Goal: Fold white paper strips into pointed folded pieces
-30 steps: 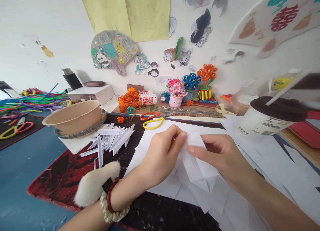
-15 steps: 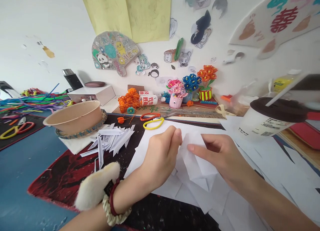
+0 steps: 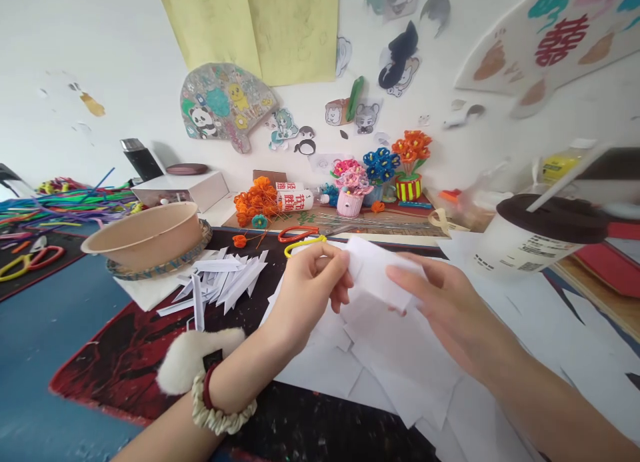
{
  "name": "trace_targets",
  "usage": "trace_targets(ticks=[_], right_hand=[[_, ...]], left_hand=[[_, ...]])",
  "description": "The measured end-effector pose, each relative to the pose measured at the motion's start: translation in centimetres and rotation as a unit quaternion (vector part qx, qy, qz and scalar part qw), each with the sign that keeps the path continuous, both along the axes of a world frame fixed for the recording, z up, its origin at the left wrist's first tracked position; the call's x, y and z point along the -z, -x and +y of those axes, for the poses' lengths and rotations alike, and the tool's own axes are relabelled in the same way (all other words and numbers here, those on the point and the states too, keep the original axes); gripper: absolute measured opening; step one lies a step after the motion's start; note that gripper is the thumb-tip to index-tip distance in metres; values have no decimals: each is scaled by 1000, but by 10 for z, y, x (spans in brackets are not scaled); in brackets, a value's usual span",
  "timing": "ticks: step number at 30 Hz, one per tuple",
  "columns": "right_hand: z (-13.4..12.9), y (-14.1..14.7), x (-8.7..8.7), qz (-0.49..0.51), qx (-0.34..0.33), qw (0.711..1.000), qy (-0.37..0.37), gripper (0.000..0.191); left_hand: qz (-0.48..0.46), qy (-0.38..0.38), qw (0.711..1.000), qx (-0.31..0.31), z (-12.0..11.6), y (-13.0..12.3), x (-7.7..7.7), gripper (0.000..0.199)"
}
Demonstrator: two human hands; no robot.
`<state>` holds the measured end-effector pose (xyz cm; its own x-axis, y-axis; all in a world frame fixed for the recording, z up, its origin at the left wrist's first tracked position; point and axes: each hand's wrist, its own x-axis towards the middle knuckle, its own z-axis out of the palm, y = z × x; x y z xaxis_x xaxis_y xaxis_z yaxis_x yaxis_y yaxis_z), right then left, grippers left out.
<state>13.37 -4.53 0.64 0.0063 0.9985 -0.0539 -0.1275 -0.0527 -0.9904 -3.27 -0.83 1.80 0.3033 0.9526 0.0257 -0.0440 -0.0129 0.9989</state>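
A small folded white paper (image 3: 377, 272) is held up between both hands, above loose white sheets (image 3: 385, 355). My left hand (image 3: 317, 275) pinches its left edge between thumb and fingers, the other fingers curled. My right hand (image 3: 435, 289) grips the paper's right end, thumb in front and fingers mostly behind it. A scrunchie (image 3: 217, 409) and a fluffy white piece (image 3: 187, 359) are on the left wrist. Left of the hands lies a pile of folded paper strips (image 3: 225, 275).
Behind the hands are yellow-handled scissors (image 3: 295, 247) and flower pots (image 3: 350, 202). A round tan bowl (image 3: 145, 235) stands left, a lidded cup with a straw (image 3: 530, 249) right. More sheets lie under the right arm.
The paper has been raised and turned, and now shows a flat, compact face instead of hanging open downward. My left hand has turned, with its fingers now on the paper's edge.
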Motion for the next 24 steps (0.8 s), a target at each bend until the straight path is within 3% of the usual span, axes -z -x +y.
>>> trace_targets(ticks=[4, 9, 15, 24], right_hand=[[4, -2, 2, 74, -1, 997, 4, 27], [3, 0, 7, 18, -34, 999, -1, 28], [2, -5, 8, -69, 33, 996, -45, 27], [1, -7, 8, -161, 63, 982, -77, 32]], left_hand=[[-68, 54, 996, 12, 0, 1, 1, 19], [-113, 109, 985, 68, -3, -2, 6, 18], [-13, 76, 991, 110, -6, -3, 4, 20], [65, 42, 987, 142, -5, -2, 4, 29]])
